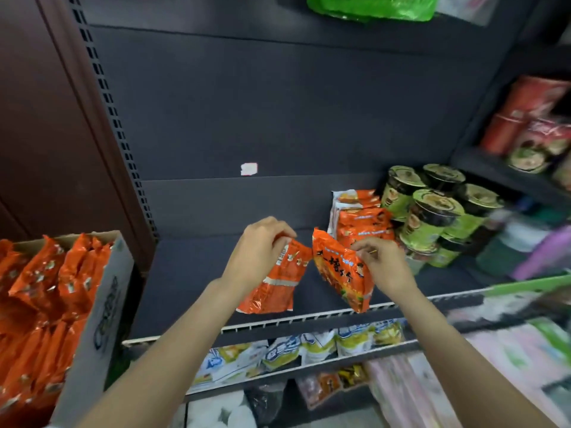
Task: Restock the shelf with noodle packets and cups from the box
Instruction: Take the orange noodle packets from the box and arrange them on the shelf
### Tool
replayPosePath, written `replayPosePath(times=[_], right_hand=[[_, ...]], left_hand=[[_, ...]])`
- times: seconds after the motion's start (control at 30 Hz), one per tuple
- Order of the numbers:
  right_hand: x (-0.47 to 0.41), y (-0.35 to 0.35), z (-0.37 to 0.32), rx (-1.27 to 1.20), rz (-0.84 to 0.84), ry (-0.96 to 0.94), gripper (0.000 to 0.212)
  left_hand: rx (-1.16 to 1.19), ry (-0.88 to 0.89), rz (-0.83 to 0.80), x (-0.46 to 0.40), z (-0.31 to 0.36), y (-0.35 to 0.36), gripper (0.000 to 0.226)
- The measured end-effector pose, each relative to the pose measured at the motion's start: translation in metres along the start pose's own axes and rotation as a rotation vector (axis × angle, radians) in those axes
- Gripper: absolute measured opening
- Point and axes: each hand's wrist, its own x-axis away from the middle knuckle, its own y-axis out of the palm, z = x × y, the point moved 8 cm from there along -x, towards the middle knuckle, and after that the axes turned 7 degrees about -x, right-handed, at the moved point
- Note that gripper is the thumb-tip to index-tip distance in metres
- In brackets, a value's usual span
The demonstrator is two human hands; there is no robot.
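Plainly, shelf mostly bare; packet row and green cups stand at right, box of orange packets at left, just beside shelf.

Risks, as judged: both held packets hang by top edge only, slick foil could slip; set down loose, either may flop over or slide past front rail; right packet swinging in could knock standing row.

Left hand pinches top of left packet, packet dangling below fingers. Right hand pinches right packet, tilted, close to row.

Blurred Chinese characters on packet
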Motion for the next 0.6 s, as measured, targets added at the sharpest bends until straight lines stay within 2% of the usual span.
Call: replayPosePath(times=[0.33,0.6], right_hand=[[-0.083,-0.014,0.083,0.402,-0.139,0.046,0.027],[-0.118,-0.014,0.132,0.562,-0.082,0.059,0.034]], left_hand=[[0.054,0.006,-0.159,-0.081,0.01,0.087,0.014],[0.051,-0.072,-0.229,-0.105,0.009,0.118,0.012]])
